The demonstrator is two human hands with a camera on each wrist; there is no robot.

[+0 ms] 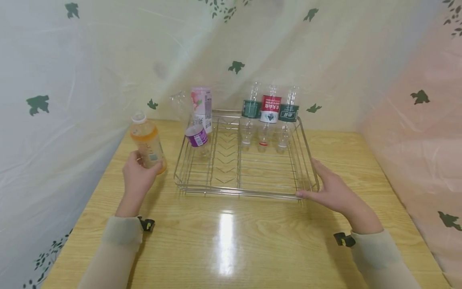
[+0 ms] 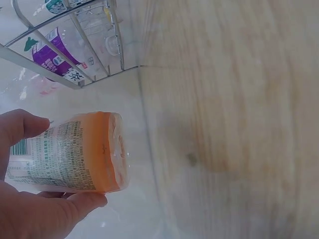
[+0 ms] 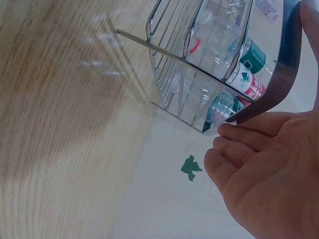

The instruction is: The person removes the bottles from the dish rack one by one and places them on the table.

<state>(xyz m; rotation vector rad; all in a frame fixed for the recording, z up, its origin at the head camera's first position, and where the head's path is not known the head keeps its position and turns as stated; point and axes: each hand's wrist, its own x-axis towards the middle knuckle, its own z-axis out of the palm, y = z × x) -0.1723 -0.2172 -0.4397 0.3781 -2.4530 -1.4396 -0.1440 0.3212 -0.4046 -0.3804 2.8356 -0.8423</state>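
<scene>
In my left hand (image 1: pixel 138 174) is a plastic drink bottle (image 1: pixel 148 144) with an orange-banded label, gripped near its base between thumb and fingers. The bottle leans, its white-necked end up and to the left, just left of a wire rack (image 1: pixel 238 192). My right hand (image 1: pixel 333 190) rests at the rack's front right corner, thumb by the front rim and fingers along the right side. From the right wrist view, those fingers (image 3: pixel 249 144) look extended under the metal rim. Three upside-down clear bottles stand in the rack's back right: one red-labelled (image 1: pixel 270 108), two green-labelled (image 1: pixel 252 109).
A purple-labelled bottle (image 1: pixel 196 135) slants neck-down in the rack's left part. Behind it is a pink bottle (image 1: pixel 202 106) with a fruit picture. The rack sits on a wood-grain table (image 1: pixel 195 237), with a patterned sheet (image 1: pixel 173 52) hanging behind and at both sides.
</scene>
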